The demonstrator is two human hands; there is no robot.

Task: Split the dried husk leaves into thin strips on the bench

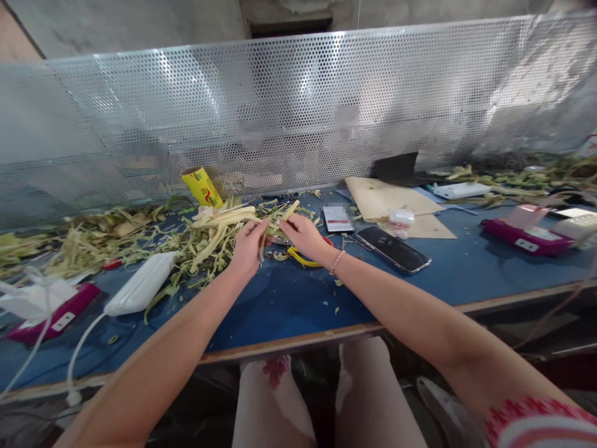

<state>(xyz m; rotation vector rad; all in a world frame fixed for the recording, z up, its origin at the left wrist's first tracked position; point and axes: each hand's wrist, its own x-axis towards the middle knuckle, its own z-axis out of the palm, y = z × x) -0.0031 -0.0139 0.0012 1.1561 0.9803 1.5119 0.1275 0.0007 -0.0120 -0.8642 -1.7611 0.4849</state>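
Over the blue tabletop [289, 311], my left hand [249, 244] is closed in a pinch on a thin strip of dried plant stem. Close beside it, my right hand [304, 234] has thumb and fingertips pressed together on a pale green plant stem [290, 210] that sticks up past the fingers. Whether both hold the same piece I cannot tell. Left of my hands lies a heap of dried plant stems [209, 239]. Beneath my right hand rests a hand tool with yellow and red handles [303, 258], partly hidden.
A yellow tube [201, 186] leans near the perforated metal screen [280, 99]. Right of my hands lie a small card-like device [337, 219], a black phone [394, 249] and brown paper [382, 198]. At left are a white power bank [140, 285] with a cable and a magenta socket block [56, 317].
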